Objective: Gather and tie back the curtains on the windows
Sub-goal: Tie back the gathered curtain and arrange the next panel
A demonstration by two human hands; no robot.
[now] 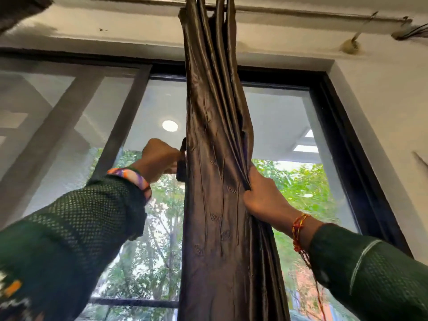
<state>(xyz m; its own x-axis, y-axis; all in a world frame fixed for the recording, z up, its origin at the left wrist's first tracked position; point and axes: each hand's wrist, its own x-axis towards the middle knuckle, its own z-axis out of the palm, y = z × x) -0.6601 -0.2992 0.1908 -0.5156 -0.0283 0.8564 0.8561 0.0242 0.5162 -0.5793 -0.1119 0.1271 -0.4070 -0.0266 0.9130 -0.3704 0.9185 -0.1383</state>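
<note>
Looking up from below, a dark brown satin curtain [215, 158] hangs bunched into a narrow column down the middle of a tall black-framed window [333, 126]. Its top folds are gathered on a curtain rod [301, 13] that runs across the pale wall above the frame.

The left hand [159, 158] is curled into a fist at the curtain's left edge, gripping the edge of the fabric there. A multicoloured bangle [132, 176] sits on that wrist, above a dark green mesh-textured sleeve [76, 228].

The right hand [264, 198] grips the right side of the bundle, fingers curled into the pleats and pinching several folds together. A red and yellow thread bracelet [298, 228] circles that wrist, with loose ends hanging down.

Through the glass, green trees [301, 181] show on either side of the curtain, and a round ceiling light [170, 125] shows in the pane to the left of it.
</note>
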